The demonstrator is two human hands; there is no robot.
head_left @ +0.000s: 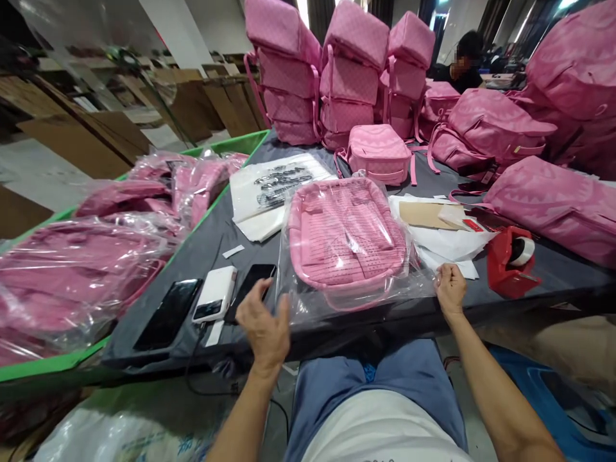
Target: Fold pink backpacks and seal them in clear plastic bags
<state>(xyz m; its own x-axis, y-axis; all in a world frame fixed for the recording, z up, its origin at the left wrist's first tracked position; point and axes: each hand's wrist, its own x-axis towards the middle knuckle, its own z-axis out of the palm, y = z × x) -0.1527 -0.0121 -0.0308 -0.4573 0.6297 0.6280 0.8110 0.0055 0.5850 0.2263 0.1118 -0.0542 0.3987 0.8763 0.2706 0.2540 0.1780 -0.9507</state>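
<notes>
A pink backpack (349, 237) lies flat on the dark table in front of me, inside a clear plastic bag (308, 301). My right hand (451, 287) is closed at the right corner of the bag's mouth, pinching the plastic edge. To the left of the bag, my left hand (264, 317) is raised with fingers apart and holds nothing. It hovers by a black phone (253, 285). Right of my right hand stands a red tape dispenser (511, 263) with a white roll.
Stacked pink bags (349, 90) rise at the back, with more backpacks (500, 128) to the right. A green-edged bin (52, 366) of wrapped bags is at left. A white power bank (215, 294), another phone (168, 314) and printed plastic bags (279, 186) lie nearby. A person (464, 64) sits behind.
</notes>
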